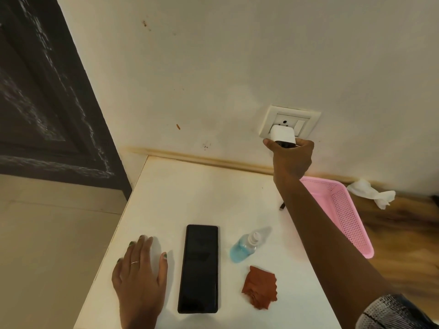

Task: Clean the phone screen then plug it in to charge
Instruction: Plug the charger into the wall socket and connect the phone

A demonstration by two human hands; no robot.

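Now the fingers of the right hand are closed around a white charger, thumb on one side and the other fingers curled on the other side, and they hold it against the socket on the wall. I cannot tell if the pins are fully inside. The right arm is stretched forward and up from the lower right corner, over the worktop, and it passes in front of a pink basket.

The left hand lies flat on the worktop, its fingers slightly spread and holding nothing, just beside the phone. The phone lies with the dark screen up, near the front edge, apart from the charger. A spray bottle with blue liquid lies on its side to the right of the phone, and a rust-coloured cloth lies crumpled near it. Both are set down, so I judge that the cleaning is finished and the charging step is in hand.

The next move, I think, calls for a firm push of the charger into the socket, and then to find the cable end. A small dark piece beside the forearm may be this end, but it is too small to be sure. After that it must go into the port of the phone, and the left hand can steady the phone for this.
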